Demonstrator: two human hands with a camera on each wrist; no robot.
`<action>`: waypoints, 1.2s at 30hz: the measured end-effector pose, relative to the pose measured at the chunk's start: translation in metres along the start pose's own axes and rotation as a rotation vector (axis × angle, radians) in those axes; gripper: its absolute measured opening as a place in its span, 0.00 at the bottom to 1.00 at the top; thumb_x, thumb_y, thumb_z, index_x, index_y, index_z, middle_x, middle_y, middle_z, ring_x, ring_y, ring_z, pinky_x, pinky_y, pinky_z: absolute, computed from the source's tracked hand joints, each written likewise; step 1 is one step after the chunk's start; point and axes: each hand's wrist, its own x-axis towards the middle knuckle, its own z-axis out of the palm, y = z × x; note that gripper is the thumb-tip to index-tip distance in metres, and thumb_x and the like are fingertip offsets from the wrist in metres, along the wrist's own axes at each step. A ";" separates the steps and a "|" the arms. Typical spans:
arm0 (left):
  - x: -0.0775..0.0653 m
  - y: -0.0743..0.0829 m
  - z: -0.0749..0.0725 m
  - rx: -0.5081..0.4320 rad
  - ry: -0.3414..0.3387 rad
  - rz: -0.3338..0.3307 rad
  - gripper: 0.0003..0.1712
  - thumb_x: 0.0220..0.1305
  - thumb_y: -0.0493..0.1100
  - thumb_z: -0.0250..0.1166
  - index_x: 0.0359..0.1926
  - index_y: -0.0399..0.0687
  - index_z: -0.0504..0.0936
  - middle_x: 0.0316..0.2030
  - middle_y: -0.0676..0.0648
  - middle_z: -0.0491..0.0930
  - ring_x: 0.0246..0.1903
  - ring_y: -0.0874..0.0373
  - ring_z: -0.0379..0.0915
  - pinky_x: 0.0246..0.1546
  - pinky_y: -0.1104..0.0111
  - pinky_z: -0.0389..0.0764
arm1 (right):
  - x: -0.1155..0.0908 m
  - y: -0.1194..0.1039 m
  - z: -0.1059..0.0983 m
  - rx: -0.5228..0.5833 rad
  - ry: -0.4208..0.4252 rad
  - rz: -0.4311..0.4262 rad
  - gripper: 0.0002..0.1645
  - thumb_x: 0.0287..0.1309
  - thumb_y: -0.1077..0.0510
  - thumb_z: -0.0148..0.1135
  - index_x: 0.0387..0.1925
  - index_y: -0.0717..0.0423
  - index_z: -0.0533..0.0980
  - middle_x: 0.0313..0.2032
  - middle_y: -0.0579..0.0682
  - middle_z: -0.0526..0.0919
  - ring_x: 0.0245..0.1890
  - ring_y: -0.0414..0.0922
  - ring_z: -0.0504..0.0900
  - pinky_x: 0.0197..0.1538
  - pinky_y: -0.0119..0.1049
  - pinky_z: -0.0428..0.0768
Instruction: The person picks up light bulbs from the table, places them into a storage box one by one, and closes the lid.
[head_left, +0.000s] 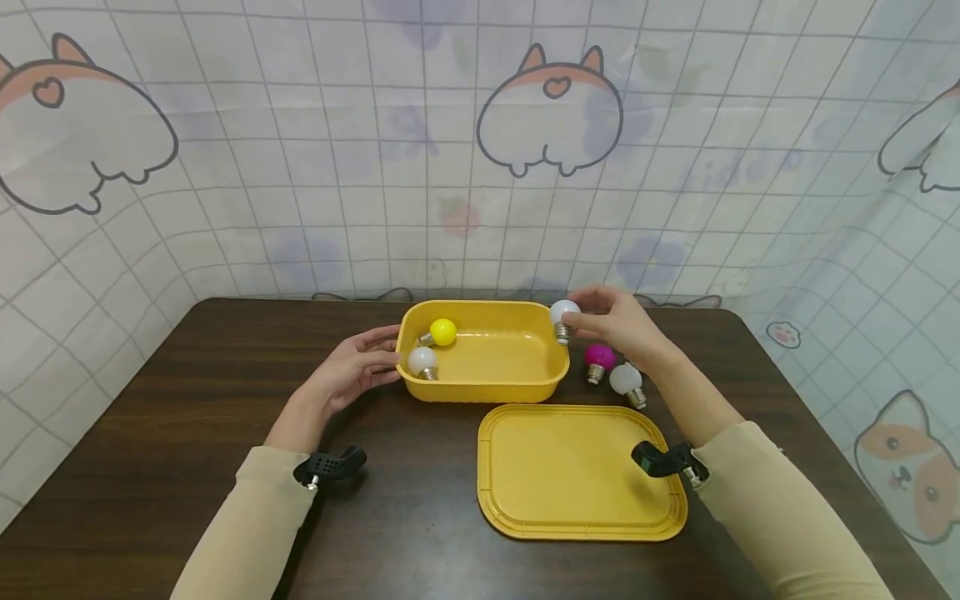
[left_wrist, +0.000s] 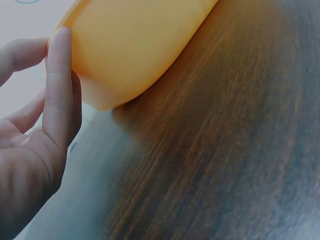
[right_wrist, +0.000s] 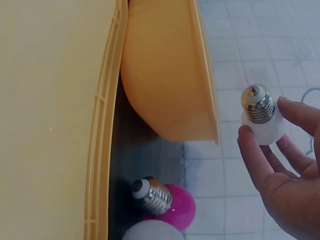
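Note:
My right hand (head_left: 618, 323) pinches a white light bulb (head_left: 564, 313) above the right end of a yellow box (head_left: 480, 392); the metal screw base points down in the head view. In the right wrist view the bulb (right_wrist: 270, 130) sits between thumb and fingertips. My left hand (head_left: 354, 371) touches the box's left end with fairly straight fingers, and the left wrist view shows them against the outer wall (left_wrist: 135, 50). Inside the box, at its left side, lie a yellow bulb (head_left: 443, 332) and a white bulb (head_left: 422, 360).
Right of the box, a magenta bulb (head_left: 600, 357) and another white bulb (head_left: 626, 379) lie on the dark wooden table (head_left: 405, 517). A flat yellow lid (head_left: 581, 475) lies in front of the box, partly beneath the right wrist. A patterned curtain (head_left: 450, 167) hangs behind the table.

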 end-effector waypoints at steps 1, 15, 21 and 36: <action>0.000 0.000 0.000 0.000 -0.001 0.000 0.39 0.72 0.30 0.62 0.79 0.41 0.58 0.69 0.33 0.66 0.46 0.57 0.82 0.49 0.66 0.85 | 0.001 -0.001 0.002 0.004 -0.004 -0.001 0.30 0.68 0.57 0.68 0.64 0.67 0.69 0.60 0.63 0.74 0.54 0.56 0.80 0.60 0.52 0.80; 0.002 0.002 0.000 -0.018 0.001 0.002 0.37 0.73 0.30 0.60 0.78 0.41 0.58 0.67 0.34 0.67 0.44 0.57 0.83 0.49 0.65 0.85 | 0.027 -0.005 0.036 0.080 -0.025 -0.013 0.27 0.68 0.59 0.68 0.63 0.65 0.71 0.58 0.61 0.76 0.55 0.55 0.80 0.60 0.48 0.81; 0.002 0.003 -0.001 -0.016 0.007 -0.001 0.37 0.73 0.30 0.60 0.78 0.41 0.58 0.68 0.34 0.67 0.44 0.57 0.83 0.49 0.65 0.85 | 0.038 -0.006 0.049 0.137 -0.035 -0.006 0.26 0.67 0.61 0.69 0.61 0.67 0.71 0.58 0.62 0.76 0.53 0.55 0.80 0.59 0.48 0.82; 0.001 -0.001 0.001 -0.006 0.021 0.004 0.37 0.72 0.29 0.61 0.78 0.40 0.59 0.62 0.36 0.71 0.43 0.56 0.82 0.46 0.66 0.86 | 0.047 -0.005 0.085 0.152 -0.067 0.007 0.23 0.66 0.63 0.69 0.59 0.65 0.74 0.56 0.62 0.76 0.52 0.55 0.82 0.61 0.53 0.79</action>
